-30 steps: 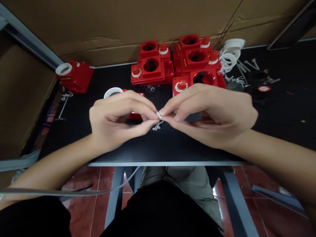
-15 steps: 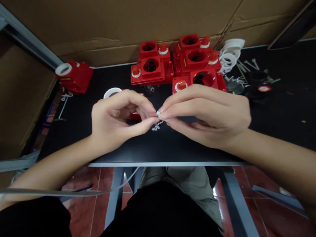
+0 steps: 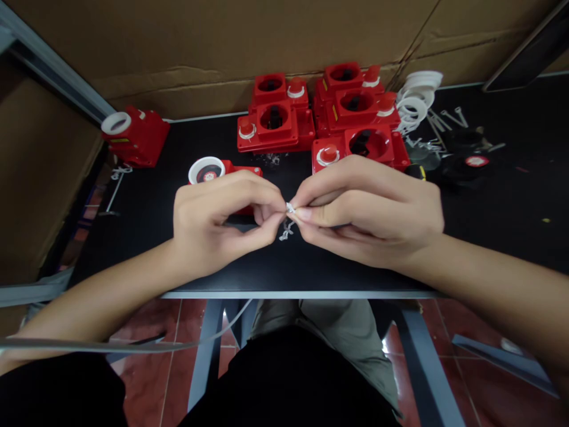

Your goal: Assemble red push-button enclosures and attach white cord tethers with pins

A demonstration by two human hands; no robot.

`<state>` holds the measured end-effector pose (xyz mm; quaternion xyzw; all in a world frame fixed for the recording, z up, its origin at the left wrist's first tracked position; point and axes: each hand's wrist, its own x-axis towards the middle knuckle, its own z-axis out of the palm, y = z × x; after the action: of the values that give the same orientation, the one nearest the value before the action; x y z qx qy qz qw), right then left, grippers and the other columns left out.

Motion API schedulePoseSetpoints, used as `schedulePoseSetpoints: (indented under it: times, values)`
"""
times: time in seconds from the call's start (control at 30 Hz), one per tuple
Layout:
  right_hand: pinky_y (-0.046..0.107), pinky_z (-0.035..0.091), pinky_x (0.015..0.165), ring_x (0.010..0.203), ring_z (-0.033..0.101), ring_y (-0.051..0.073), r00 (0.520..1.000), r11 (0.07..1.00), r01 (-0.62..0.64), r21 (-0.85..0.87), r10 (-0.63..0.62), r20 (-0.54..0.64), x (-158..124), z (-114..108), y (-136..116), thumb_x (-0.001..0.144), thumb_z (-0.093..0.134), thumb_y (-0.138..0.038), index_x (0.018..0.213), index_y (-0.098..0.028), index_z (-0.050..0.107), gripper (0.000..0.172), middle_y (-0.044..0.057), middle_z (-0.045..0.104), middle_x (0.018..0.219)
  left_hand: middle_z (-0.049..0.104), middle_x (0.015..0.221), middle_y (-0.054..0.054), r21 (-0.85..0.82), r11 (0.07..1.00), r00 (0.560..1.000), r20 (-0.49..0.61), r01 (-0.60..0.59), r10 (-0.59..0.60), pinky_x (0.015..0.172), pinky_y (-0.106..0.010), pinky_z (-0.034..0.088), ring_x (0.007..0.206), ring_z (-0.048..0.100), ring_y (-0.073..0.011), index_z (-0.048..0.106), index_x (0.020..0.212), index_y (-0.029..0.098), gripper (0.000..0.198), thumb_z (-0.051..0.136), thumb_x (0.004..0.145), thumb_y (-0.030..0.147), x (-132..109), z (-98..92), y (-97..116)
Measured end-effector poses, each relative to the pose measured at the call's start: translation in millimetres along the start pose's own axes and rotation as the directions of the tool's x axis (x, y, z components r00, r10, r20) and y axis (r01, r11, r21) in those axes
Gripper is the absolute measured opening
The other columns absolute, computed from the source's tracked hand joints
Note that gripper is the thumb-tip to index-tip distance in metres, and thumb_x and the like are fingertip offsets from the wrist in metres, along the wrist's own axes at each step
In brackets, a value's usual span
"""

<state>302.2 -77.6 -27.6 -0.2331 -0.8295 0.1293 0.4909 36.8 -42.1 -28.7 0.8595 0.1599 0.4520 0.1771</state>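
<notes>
Between my fingertips is a small whitish piece [image 3: 290, 207], too small to name, with a thin pale twisted strand [image 3: 285, 232] hanging below it. My left hand [image 3: 229, 222] pinches it from the left with thumb and forefinger. From the other side my right hand [image 3: 368, 216] grips it, its thumb and fingers pressed together. The two hands nearly touch above the black table. Behind the left hand, partly hidden by it, lies a red housing with a white ring [image 3: 207, 170] around a dark round part.
Several red housings [image 3: 275, 127] stand at the back against the cardboard wall [image 3: 213, 53]. Another red housing [image 3: 149, 139] is at the far left. White rings [image 3: 413, 107], cable ties [image 3: 453, 117] and black round parts [image 3: 466, 161] lie at the right. The table's front edge [image 3: 302, 295] runs before me.
My left hand has moved slightly right, and its fingers are drawn closer together. The whitish piece has shifted a little right and down. More of the ringed red housing shows behind the hand.
</notes>
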Motion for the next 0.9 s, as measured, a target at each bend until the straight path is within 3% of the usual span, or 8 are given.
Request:
schedulePoseSetpoints:
  times: [0.13,0.27,0.37,0.5,0.6,0.77,0.9]
  values:
    - [0.030,0.080,0.082,0.095,0.091,0.017,0.988,0.969,0.152,-0.195,-0.157,-0.007,-6.4,2.1,1.2,0.112,0.086,-0.005,0.099,-0.029,0.069,0.033,0.002,0.093,0.113,0.090,0.097,-0.001,-0.003,1.000,0.999,0.029,0.017,-0.017,0.070,-0.036,0.068,0.075,0.081,-0.0205,0.092,0.112,0.034,0.007,0.099,0.113,0.032,-1.0,0.0,1.3]
    - [0.027,0.081,0.088,0.100,0.092,0.016,0.982,0.964,0.184,-0.191,-0.187,0.003,-7.9,0.1,1.4,0.111,0.087,-0.002,0.102,-0.026,0.071,0.031,0.005,0.093,0.119,0.087,0.092,0.000,-0.082,0.995,0.998,0.042,0.050,-0.046,0.072,-0.035,0.067,0.077,0.081,-0.0197,0.088,0.112,0.030,0.012,0.100,0.111,0.028,1.2,-0.7,3.3]
    - [0.030,0.081,0.089,0.099,0.092,0.017,0.977,0.961,0.211,-0.176,-0.215,-0.001,-5.9,-2.5,2.8,0.110,0.088,-0.002,0.102,-0.026,0.073,0.030,0.005,0.094,0.120,0.089,0.099,-0.004,-0.135,0.986,0.993,0.076,0.102,-0.092,0.074,-0.034,0.069,0.085,0.084,-0.0206,0.087,0.113,0.027,0.008,0.095,0.114,0.026,3.7,-2.6,6.9]
    - [0.030,0.080,0.086,0.097,0.092,0.018,0.980,0.964,0.195,-0.180,-0.199,-0.001,-4.1,-3.3,5.3,0.109,0.087,0.000,0.105,-0.028,0.075,0.031,0.003,0.094,0.119,0.090,0.113,-0.008,-0.167,0.966,0.980,0.017,0.199,-0.199,0.079,-0.037,0.074,0.094,0.086,-0.0226,0.089,0.116,0.026,0.003,0.089,0.117,0.024,3.7,-3.9,9.9]
    - [0.030,0.078,0.088,0.100,0.092,0.019,0.984,0.973,0.178,-0.144,-0.176,0.027,-4.5,-3.1,5.9,0.108,0.088,0.001,0.110,-0.028,0.077,0.031,0.003,0.094,0.121,0.090,0.112,-0.006,-0.181,0.966,0.983,0.005,0.182,-0.184,0.080,-0.038,0.074,0.094,0.086,-0.0221,0.091,0.115,0.028,0.006,0.096,0.114,0.025,3.5,-4.0,8.3]
    - [0.031,0.078,0.089,0.102,0.092,0.018,0.985,0.978,0.172,-0.122,-0.167,0.046,-5.8,-3.6,6.1,0.114,0.085,-0.003,0.112,-0.029,0.078,0.027,0.002,0.094,0.122,0.091,0.106,-0.003,-0.182,0.966,0.983,0.031,0.183,-0.180,0.080,-0.039,0.074,0.091,0.087,-0.0222,0.092,0.111,0.030,0.020,0.106,0.108,0.044,4.7,-5.8,6.0]
    - [0.032,0.078,0.091,0.105,0.092,0.018,0.986,0.980,0.167,-0.109,-0.162,0.046,-5.4,-2.4,8.2,0.115,0.085,-0.004,0.114,-0.028,0.078,0.025,0.004,0.093,0.123,0.091,0.106,-0.002,-0.166,0.970,0.984,0.043,0.180,-0.175,0.078,-0.038,0.073,0.090,0.085,-0.0209,0.091,0.111,0.031,0.021,0.106,0.108,0.045,4.8,-6.6,5.0]
